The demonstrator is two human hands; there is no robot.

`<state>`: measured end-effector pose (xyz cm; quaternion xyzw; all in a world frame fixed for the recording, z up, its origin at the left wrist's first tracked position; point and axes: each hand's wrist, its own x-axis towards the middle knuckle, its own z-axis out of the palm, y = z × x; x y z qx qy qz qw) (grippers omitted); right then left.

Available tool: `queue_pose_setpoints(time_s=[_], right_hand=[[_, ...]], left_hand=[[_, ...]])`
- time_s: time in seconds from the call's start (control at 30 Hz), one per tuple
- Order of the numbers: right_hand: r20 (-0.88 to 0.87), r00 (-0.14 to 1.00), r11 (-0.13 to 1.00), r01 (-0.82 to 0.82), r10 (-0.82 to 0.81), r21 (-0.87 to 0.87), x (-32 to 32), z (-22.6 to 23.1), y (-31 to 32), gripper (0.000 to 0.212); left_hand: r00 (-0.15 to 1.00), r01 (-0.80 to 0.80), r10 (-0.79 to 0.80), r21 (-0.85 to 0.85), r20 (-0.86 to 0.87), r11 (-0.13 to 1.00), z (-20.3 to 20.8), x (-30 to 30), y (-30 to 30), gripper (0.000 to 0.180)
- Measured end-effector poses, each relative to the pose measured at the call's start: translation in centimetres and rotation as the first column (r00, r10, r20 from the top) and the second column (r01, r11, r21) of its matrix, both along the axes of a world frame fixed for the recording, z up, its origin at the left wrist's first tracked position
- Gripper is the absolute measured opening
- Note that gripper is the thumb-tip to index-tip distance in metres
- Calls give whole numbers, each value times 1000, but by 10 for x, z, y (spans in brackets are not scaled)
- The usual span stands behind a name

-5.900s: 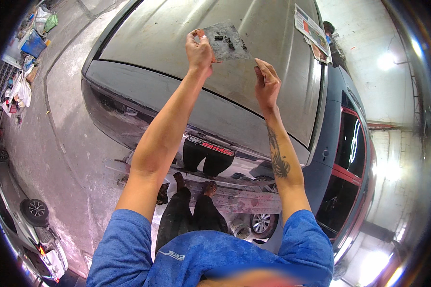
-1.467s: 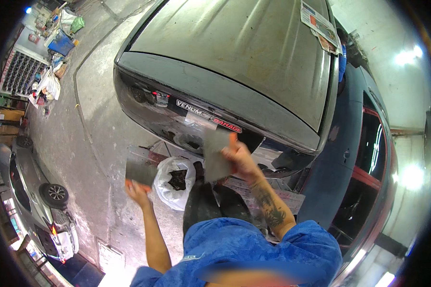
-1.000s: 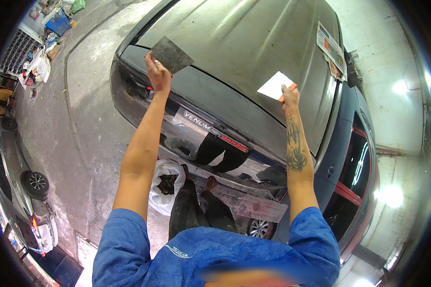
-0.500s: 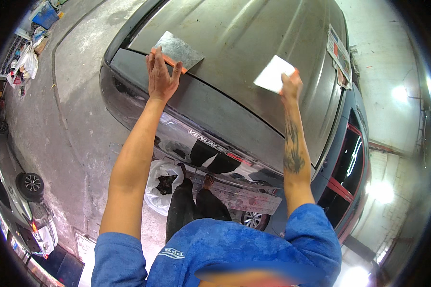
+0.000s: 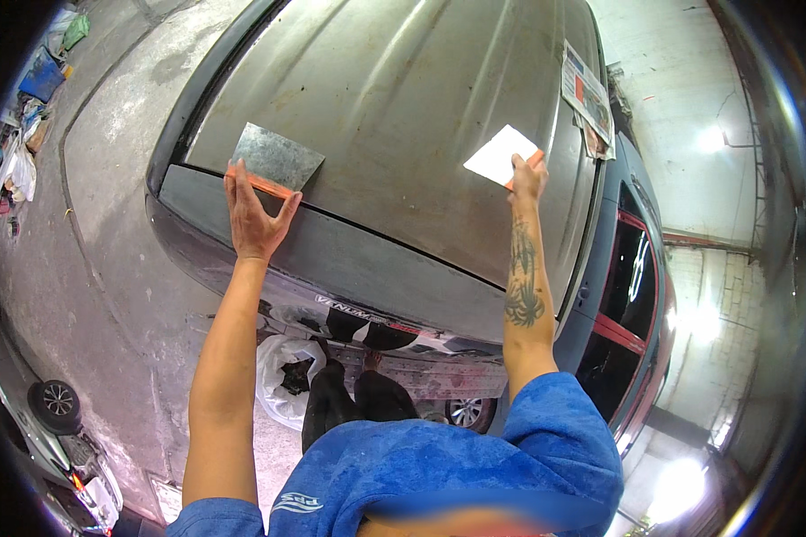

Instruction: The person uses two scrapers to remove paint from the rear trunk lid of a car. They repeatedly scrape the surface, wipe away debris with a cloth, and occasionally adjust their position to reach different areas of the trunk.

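Observation:
My left hand (image 5: 258, 225) grips the orange edge of a flat metal putty spreader (image 5: 280, 157), thumb at one end and fingers at the other. Its grey blade points away from me over the rear edge of a dull grey-green car roof (image 5: 394, 143). Farther right, my right hand (image 5: 530, 186) pinches a second putty spreader (image 5: 500, 154), also orange-edged, its blade glaring white with reflected light. This one is above the ribbed roof panel. Whether either blade touches the metal, I cannot tell.
Newspaper sheets (image 5: 587, 98) lie along the roof's right edge. A white plastic bag (image 5: 282, 380) with dark contents is on the floor by my feet. Another vehicle with red-trimmed windows (image 5: 625, 291) stands close on the right. Bags and a blue bin (image 5: 41, 75) sit far left.
My view has shifted, so the car appears lower and farther left. The two spreaders are wider apart, and my right wrist has turned, showing more of the orange edge. Both grips hold.

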<state>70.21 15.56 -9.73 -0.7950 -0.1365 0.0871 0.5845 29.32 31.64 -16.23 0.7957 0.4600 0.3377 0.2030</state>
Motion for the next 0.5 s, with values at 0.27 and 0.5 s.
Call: queue_pose_setpoints(time_s=[0.27,0.5], right_hand=[[212,954,962,-168,213,-215,24,-44,113,16],[40,995,995,-86,88,-50,104,-21,60,14]], left_hand=[[1000,10,-11,-41,-26,999,0,-1,-1,105],[1000,11,-11,-78,-9,997,4,0,-1,112]])
